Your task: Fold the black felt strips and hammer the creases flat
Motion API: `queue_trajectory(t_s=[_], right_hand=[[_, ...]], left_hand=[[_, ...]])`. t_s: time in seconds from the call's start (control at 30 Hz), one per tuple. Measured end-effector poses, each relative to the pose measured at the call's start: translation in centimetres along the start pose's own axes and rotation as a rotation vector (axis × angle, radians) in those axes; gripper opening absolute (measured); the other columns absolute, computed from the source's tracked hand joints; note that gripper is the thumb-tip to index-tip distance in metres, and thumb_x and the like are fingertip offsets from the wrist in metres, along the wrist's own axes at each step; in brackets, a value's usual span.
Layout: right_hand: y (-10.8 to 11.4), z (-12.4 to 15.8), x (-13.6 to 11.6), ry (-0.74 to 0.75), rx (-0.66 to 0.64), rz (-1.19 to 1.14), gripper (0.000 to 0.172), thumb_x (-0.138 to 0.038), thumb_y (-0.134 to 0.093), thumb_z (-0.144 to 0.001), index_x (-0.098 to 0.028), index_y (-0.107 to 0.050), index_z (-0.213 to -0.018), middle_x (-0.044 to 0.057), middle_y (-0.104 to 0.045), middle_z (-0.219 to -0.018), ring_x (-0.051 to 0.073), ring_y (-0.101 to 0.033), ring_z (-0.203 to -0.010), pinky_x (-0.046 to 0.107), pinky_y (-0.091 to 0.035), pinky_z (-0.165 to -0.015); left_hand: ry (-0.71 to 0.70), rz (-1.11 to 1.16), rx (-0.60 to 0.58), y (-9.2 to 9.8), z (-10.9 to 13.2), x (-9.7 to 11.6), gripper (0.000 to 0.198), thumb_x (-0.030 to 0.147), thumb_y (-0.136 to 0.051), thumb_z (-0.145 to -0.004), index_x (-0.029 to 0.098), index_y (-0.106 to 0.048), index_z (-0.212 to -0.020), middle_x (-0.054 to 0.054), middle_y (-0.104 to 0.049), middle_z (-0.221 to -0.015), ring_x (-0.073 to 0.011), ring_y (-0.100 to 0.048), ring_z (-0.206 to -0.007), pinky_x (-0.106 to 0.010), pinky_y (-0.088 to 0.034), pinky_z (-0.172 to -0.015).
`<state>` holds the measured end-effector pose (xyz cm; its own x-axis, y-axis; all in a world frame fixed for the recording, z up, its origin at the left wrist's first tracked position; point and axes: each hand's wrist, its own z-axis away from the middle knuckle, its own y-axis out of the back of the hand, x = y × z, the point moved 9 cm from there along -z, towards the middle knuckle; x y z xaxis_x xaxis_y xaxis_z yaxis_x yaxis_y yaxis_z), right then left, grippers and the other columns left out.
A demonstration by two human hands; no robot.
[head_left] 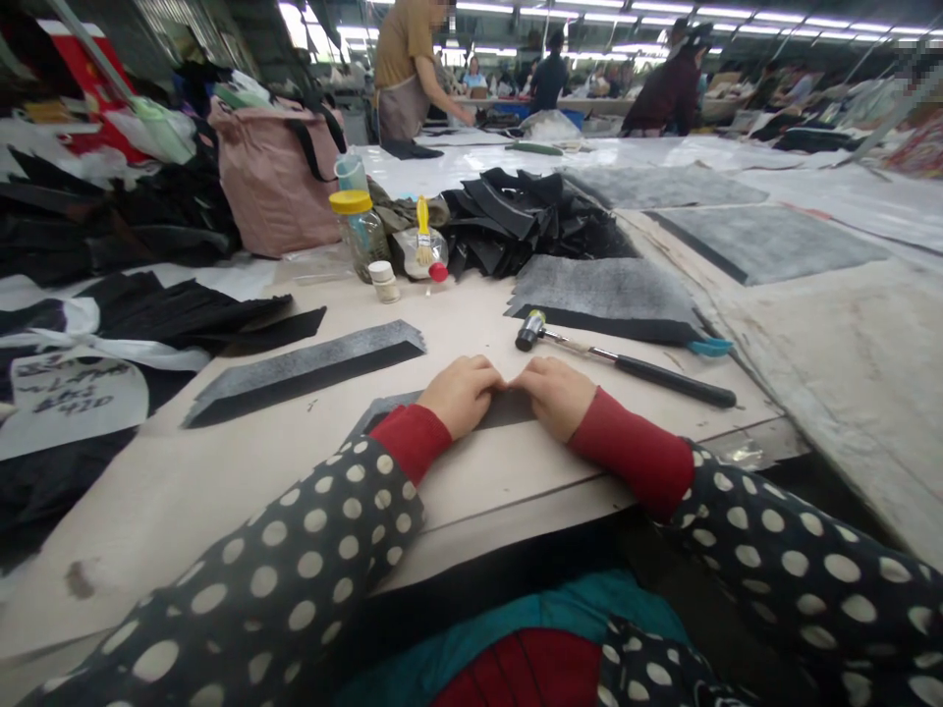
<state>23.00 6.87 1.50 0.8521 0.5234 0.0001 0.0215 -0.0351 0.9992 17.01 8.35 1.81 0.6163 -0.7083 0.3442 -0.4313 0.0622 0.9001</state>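
Pale work surface: near its front edge I've the left hand and right hand curled, fingertips nearly meeting over a dark strip, can't tell if pinched; probably light, pliable, best held by its long edges

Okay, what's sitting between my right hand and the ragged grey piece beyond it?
In the head view, the hammer lies between your right hand and the grey piece.
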Motion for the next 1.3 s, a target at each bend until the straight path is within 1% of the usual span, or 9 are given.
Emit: queue_trajectory(t_s=[0.1, 0.2, 0.33, 0.47, 0.57, 0.7, 0.9, 1.13, 1.3], right_hand=[[-0.1, 0.2, -1.1, -0.025, -0.036, 0.111, 0.029, -0.006, -0.035, -0.080, -0.009, -0.062, -0.089, 0.015, -0.056, -0.087, 0.024, -0.048, -0.084, 0.032, -0.036, -0.071], [-0.1, 0.1, -1.7, -0.056, -0.052, 0.142, 0.029, -0.011, -0.034, -0.083, -0.008, -0.062, -0.088, 0.017, -0.056, -0.085, 0.026, -0.048, -0.083, 0.033, -0.036, -0.065], [0.2, -0.1, -1.5, -0.063, -0.019, 0.121, 0.029, -0.024, -0.038, -0.085, -0.009, -0.063, -0.083, 0.016, -0.056, -0.082, 0.026, -0.048, -0.084, 0.034, -0.037, -0.071], [0.7, 0.0, -1.2, -0.064, 0.058, 0.076, 0.026, -0.024, -0.041, -0.084, -0.010, -0.062, -0.082, 0.015, -0.056, -0.082, 0.024, -0.048, -0.082, 0.034, -0.036, -0.074], [0.3, -0.4, -1.1, -0.057, 0.051, -0.028, 0.022, -0.017, -0.042, -0.082, -0.010, -0.061, -0.090, 0.013, -0.056, -0.087, 0.022, -0.048, -0.084, 0.032, -0.035, -0.078], [-0.2, -1.2, -1.8, -0.012, 0.024, -0.125, 0.031, -0.006, -0.041, -0.076, -0.013, -0.059, -0.101, 0.010, -0.056, -0.093, 0.019, -0.048, -0.087, 0.028, -0.035, -0.080], [-0.2, -1.3, -4.3, 0.038, -0.037, 0.089, 0.027, -0.007, -0.036, -0.080, -0.010, -0.061, -0.090, 0.014, -0.055, -0.085, 0.024, -0.048, -0.083, 0.033, -0.035, -0.071], [0.5, -1.3, -4.2, -0.007, -0.014, 0.084, 0.028, -0.025, -0.038, -0.086, -0.011, -0.062, -0.085, 0.014, -0.056, -0.085, 0.024, -0.048, -0.084, 0.033, -0.036, -0.073], [0.3, -1.8, -3.8, -0.012, 0.026, -0.041, 0.023, -0.018, -0.042, -0.082, -0.011, -0.061, -0.093, 0.012, -0.056, -0.090, 0.021, -0.048, -0.086, 0.031, -0.036, -0.078]], left_hand=[[0.000, -0.058, -0.024, -0.1, 0.0, 0.3, 0.027, 0.006, -0.042, -0.073, 0.016, -0.064, -0.085, -0.005, -0.058, -0.087, -0.0179, -0.050, -0.082, -0.031, -0.043, -0.078], [-0.005, 0.027, -0.058, 0.1, 0.0, -0.2, 0.028, 0.005, -0.042, -0.074, 0.017, -0.064, -0.087, -0.004, -0.059, -0.087, -0.0160, -0.052, -0.083, -0.030, -0.043, -0.080], [0.045, 0.197, -0.072, 0.9, 0.8, -2.2, 0.026, 0.006, -0.046, -0.073, 0.016, -0.064, -0.088, -0.003, -0.060, -0.087, -0.0131, -0.055, -0.085, -0.026, -0.042, -0.083], [0.108, 0.224, -0.015, 2.0, 2.0, -3.7, 0.024, 0.008, -0.049, -0.072, 0.017, -0.063, -0.089, -0.002, -0.061, -0.087, -0.0131, -0.056, -0.085, -0.027, -0.043, -0.082], [0.097, 0.194, -0.015, 2.0, 2.2, -3.4, 0.026, 0.005, -0.047, -0.070, 0.017, -0.063, -0.086, -0.001, -0.060, -0.085, -0.0128, -0.055, -0.084, -0.026, -0.043, -0.082], [0.039, 0.094, -0.017, 1.8, 2.2, -2.4, 0.027, 0.004, -0.045, -0.069, 0.016, -0.063, -0.086, -0.003, -0.059, -0.086, -0.0146, -0.053, -0.084, -0.028, -0.042, -0.082], [0.005, -0.013, -0.052, 1.5, 2.5, -1.9, 0.029, 0.006, -0.042, -0.073, 0.018, -0.063, -0.089, -0.004, -0.057, -0.090, -0.0161, -0.050, -0.087, -0.029, -0.041, -0.081], [0.096, 0.242, -0.055, 2.9, 4.0, -5.0, 0.022, 0.014, -0.048, -0.076, 0.018, -0.062, -0.093, -0.002, -0.060, -0.090, -0.0131, -0.055, -0.087, -0.027, -0.042, -0.084], [0.156, 0.259, 0.001, 3.6, 5.1, -5.8, 0.023, 0.010, -0.048, -0.072, 0.016, -0.063, -0.088, -0.002, -0.061, -0.087, -0.0135, -0.055, -0.085, -0.027, -0.043, -0.082]])
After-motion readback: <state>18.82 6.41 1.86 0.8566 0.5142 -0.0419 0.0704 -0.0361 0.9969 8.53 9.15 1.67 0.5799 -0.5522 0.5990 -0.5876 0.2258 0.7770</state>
